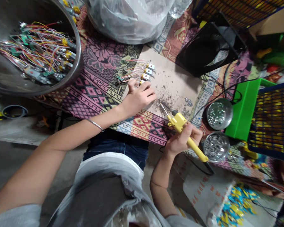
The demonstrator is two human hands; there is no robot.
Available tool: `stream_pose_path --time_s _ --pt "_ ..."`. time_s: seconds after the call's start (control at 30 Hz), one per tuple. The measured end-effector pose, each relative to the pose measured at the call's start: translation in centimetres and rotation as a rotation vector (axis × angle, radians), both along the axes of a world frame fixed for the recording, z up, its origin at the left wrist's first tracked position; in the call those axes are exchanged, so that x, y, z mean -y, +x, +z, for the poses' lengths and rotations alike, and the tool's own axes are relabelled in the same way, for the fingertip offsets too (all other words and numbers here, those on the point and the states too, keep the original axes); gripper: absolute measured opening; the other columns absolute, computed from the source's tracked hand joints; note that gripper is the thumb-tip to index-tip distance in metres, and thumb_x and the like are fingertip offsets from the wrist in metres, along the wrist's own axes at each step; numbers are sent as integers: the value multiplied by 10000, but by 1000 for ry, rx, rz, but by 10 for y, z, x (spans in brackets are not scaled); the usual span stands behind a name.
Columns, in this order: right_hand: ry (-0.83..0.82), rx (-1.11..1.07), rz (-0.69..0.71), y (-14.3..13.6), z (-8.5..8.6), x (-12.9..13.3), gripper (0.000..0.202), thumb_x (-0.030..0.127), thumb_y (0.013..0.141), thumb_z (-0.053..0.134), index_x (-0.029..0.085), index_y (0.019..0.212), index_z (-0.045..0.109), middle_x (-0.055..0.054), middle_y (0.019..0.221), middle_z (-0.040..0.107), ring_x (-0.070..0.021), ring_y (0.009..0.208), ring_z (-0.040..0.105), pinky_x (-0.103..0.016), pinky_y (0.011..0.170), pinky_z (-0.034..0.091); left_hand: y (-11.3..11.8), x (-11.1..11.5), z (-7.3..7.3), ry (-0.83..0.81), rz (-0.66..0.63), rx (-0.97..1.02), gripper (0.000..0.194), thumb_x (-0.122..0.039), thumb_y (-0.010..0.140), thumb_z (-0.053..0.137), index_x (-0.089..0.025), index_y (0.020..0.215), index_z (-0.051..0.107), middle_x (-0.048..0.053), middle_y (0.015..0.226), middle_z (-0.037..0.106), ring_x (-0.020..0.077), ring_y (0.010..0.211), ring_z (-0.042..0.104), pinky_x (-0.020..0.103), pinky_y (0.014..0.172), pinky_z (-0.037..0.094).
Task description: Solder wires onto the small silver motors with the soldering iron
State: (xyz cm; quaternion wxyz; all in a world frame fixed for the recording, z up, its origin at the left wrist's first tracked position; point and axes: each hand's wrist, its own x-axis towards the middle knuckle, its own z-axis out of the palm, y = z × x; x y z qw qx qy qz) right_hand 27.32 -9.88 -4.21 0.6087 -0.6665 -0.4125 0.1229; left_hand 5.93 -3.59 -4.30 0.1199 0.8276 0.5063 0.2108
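Observation:
My left hand (140, 97) is closed, its fingertips curled at the near end of a row of small wired motors (146, 76). They seem to grip the nearest one, mostly hidden by the fingers. These parts have pale housings, yellow ends and thin wires running left to small green circuit boards (119, 78). In my right hand (183, 140) is a yellow soldering gun (180, 123), its metal tip pointing up and left over the brown board (177, 75). Dark specks and a small heap of shiny metal bits (188, 101) lie on that board.
A large metal bowl (79, 60) full of wired parts stands left. Behind are a clear plastic bag (132, 25) and a black fan-like frame (208, 47). Two metal dishes of small pieces (219, 113) sit right, beside a green box (243, 110) and blue basket (272, 119).

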Motion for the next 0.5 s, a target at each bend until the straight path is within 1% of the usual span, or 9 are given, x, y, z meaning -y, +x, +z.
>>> stream_pose_path --time_s 0.13,0.23,0.4,0.5 --pt "40 -13 38 0 0 1 375 557 898 717 251 789 531 49 769 537 -128 762 554 -352 832 510 2 0 3 5 7 -4 369 -107 1117 416 -284 1122 741 71 1187 772 297 1295 563 612 1022 390" --pt "34 27 65 -1 1 1 379 569 909 700 254 792 525 45 772 526 -138 767 561 -366 820 517 2 0 4 12 1 -13 358 -121 1122 422 -279 1130 743 73 1184 775 295 1289 558 613 1031 380" --pt "39 72 47 -2 2 1 391 588 906 692 258 781 524 39 765 513 -147 765 559 -385 817 529 3 -1 2 4 4 -13 331 -142 1126 436 -263 1136 744 78 1172 770 301 1307 557 613 1050 359" --pt "78 65 33 -2 1 1 383 572 903 703 257 773 528 39 760 507 -147 772 559 -387 831 531 3 -1 3 -9 6 -7 329 -160 1133 431 -267 1133 742 72 1176 767 300 1317 561 606 1063 351"
